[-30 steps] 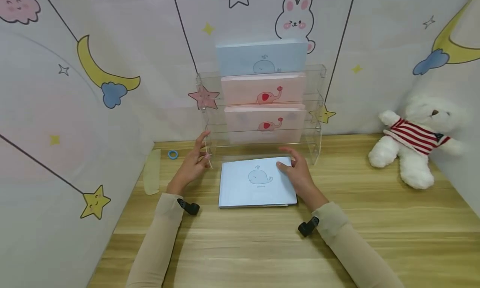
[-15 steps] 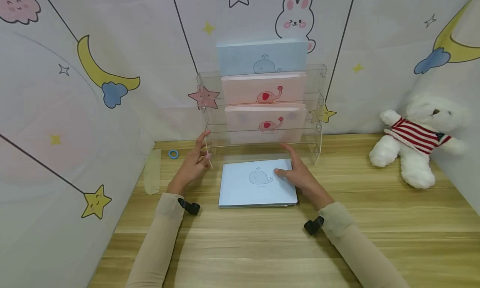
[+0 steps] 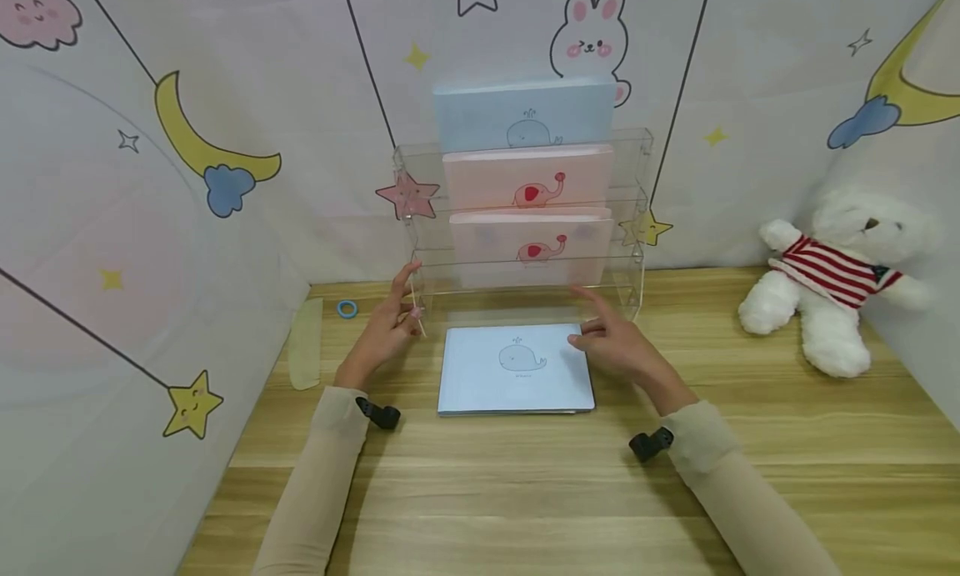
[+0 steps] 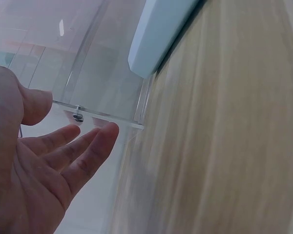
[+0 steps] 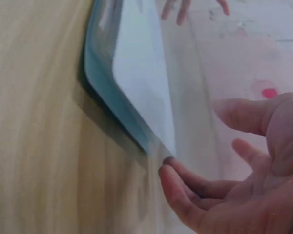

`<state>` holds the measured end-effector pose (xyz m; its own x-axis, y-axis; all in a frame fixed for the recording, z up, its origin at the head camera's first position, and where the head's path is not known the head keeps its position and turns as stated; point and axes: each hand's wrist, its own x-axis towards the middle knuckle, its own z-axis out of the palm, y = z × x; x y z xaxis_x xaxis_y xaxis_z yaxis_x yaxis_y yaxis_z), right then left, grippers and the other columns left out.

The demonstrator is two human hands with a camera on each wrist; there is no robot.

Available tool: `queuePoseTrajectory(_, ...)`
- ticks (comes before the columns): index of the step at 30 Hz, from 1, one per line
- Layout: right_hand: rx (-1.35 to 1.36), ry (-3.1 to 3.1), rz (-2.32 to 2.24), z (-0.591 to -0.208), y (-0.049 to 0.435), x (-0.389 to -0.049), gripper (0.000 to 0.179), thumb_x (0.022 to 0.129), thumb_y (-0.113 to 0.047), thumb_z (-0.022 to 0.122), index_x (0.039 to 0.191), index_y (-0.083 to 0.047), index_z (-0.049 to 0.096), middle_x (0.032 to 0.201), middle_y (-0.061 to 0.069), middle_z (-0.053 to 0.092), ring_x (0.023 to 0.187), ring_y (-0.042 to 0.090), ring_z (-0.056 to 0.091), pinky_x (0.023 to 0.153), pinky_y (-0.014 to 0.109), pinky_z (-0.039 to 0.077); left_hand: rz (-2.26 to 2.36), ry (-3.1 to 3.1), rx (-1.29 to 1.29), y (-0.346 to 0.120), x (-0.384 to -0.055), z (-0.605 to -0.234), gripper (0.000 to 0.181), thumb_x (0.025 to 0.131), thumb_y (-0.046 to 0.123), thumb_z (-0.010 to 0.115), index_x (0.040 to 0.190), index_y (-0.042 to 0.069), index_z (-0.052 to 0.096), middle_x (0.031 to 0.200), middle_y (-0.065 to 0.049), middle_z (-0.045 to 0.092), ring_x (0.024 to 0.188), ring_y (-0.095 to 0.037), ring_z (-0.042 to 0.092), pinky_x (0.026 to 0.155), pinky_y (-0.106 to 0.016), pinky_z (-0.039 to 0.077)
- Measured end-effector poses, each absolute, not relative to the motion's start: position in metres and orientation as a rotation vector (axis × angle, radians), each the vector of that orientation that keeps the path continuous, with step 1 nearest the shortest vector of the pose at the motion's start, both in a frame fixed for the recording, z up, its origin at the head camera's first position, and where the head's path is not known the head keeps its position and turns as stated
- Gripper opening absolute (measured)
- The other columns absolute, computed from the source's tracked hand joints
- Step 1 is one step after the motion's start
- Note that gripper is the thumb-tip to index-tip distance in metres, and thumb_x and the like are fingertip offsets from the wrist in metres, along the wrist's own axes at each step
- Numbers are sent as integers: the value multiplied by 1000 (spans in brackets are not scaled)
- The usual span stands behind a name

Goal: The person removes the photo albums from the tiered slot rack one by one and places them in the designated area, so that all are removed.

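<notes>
A pale blue book with a whale drawing lies flat in front of a clear acrylic rack. At the book's far right corner is my right hand, index finger stretched toward the rack. In the right wrist view, lower fingertips are right at the corner of the book, and the thumb stands apart from it. My left hand is at the rack's left side panel, thumb by its front edge and relaxed fingertips touching near the outer face.
The rack holds two pink elephant books and a light blue whale book, one behind another. A blue ring and a pale yellow strip lie at left. A white teddy bear sits at right.
My right hand has slid rightward off the book's cover to its far right corner. The book's far edge has come lower and slightly nearer. My left hand stays at the rack.
</notes>
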<state>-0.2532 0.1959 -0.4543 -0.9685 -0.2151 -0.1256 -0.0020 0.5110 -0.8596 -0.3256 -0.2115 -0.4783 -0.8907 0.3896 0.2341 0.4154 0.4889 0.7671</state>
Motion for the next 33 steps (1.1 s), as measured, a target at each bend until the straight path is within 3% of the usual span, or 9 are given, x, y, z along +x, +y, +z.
queuePoseTrajectory(3, -189, 2530, -1478, -449, 200, -252, 81, 105, -24, 68, 171, -39, 23, 152, 31, 56, 145, 46, 55, 118, 67, 47, -1394, -2693, -717, -212, -325, -478, 79, 112, 4, 51, 170, 41, 12, 168, -36, 32, 127, -52, 68, 82, -55, 67)
queuePoseTrajectory(15, -271, 2515, -1634, -419, 210, -249, 75, 109, -23, 64, 169, -41, 25, 144, 27, 63, 141, 42, 60, 116, 66, 49, -1390, -2695, -722, -212, -325, -479, 79, 112, 4, 50, 170, 41, 11, 168, -36, 32, 129, -52, 67, 83, -55, 67)
queuePoseTrajectory(23, -266, 2504, -1744, -396, 222, -250, 72, 110, -23, 62, 170, -37, 25, 153, 29, 55, 144, 42, 54, 120, 64, 42, -1377, -2696, -720, -211, -325, -478, 77, 113, 6, 50, 171, 39, 11, 169, -35, 31, 127, -51, 68, 83, -53, 67)
queuePoseTrajectory(27, -282, 2585, -1776, -384, 227, -253, 68, 110, -24, 62, 170, -32, 28, 151, 27, 59, 133, 34, 59, 112, 43, 50, -1379, -2698, -710, -211, -325, -479, 78, 112, 5, 50, 170, 41, 12, 169, -35, 30, 126, -51, 69, 84, -53, 67)
queuePoseTrajectory(30, -285, 2641, -1786, -377, 229, -255, 67, 110, -26, 62, 169, -31, 31, 149, 25, 62, 125, 25, 61, 99, 24, 51, -1379, -2695, -710, -211, -325, -479, 78, 112, 4, 50, 170, 41, 13, 169, -35, 30, 126, -50, 69, 83, -53, 66)
queuePoseTrajectory(33, -262, 2671, -1802, -370, 228, -257, 67, 109, -28, 64, 168, -30, 33, 151, 24, 61, 124, 24, 61, 95, 22, 51, -1380, -2686, -719, -211, -325, -479, 78, 112, 3, 49, 170, 40, 13, 169, -34, 31, 125, -50, 69, 82, -52, 66)
